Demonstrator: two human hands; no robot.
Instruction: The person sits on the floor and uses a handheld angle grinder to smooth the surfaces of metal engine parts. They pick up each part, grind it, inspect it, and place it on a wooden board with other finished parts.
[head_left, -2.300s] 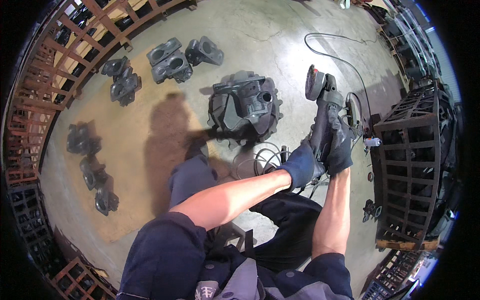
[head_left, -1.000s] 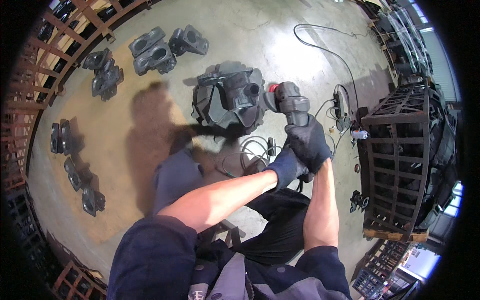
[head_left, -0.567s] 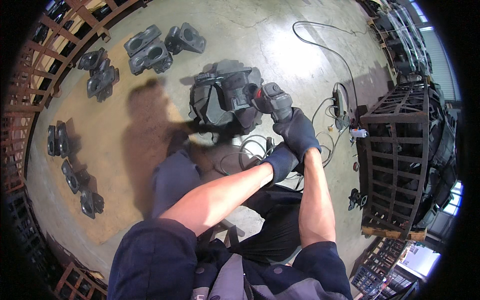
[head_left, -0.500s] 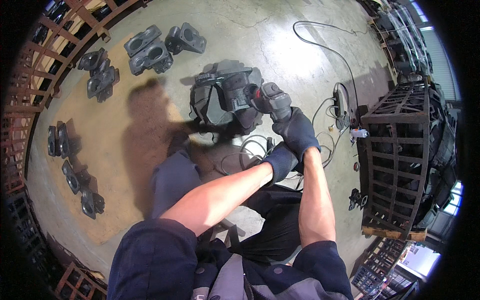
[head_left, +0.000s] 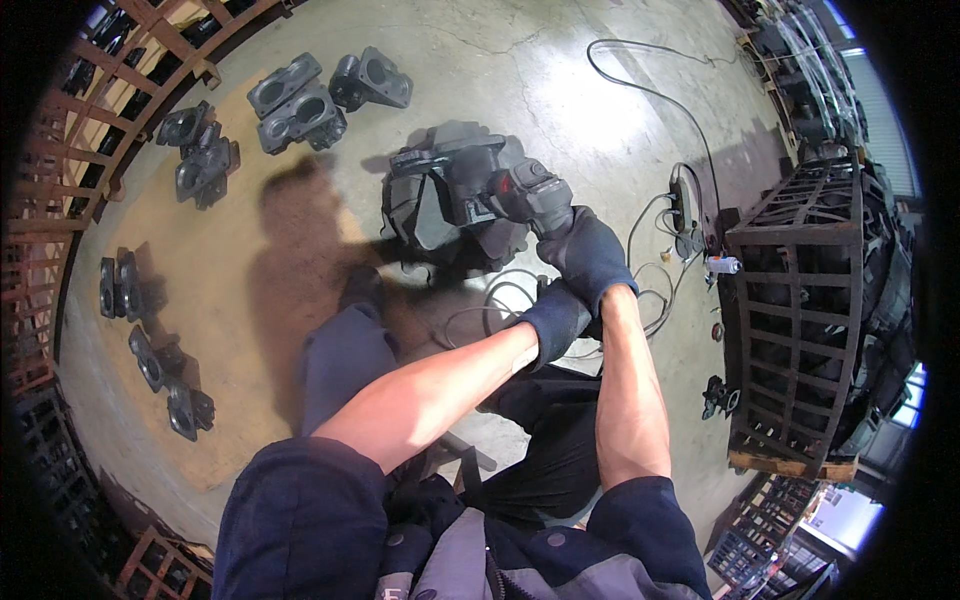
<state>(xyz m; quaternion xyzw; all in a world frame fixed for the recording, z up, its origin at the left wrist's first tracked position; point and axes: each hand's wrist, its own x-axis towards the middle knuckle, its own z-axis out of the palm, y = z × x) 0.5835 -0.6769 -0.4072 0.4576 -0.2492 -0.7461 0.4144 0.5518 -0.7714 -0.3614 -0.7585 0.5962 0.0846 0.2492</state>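
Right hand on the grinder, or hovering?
Touching. The head view shows the gloved right hand wrapped around the grinder body, no gap, with its front against the casting.

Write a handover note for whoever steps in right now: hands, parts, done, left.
Left hand: gloved, gripping the rear of the grinder.
Right hand: gloved, gripping the grinder body.
Grinder head sits against the big casting on the floor; its cord runs to the right.
Smaller castings lie in groups at upper left and along the left edge.
Done: cannot tell how much is ground.
Left: probably finish this casting; the others look untouched.
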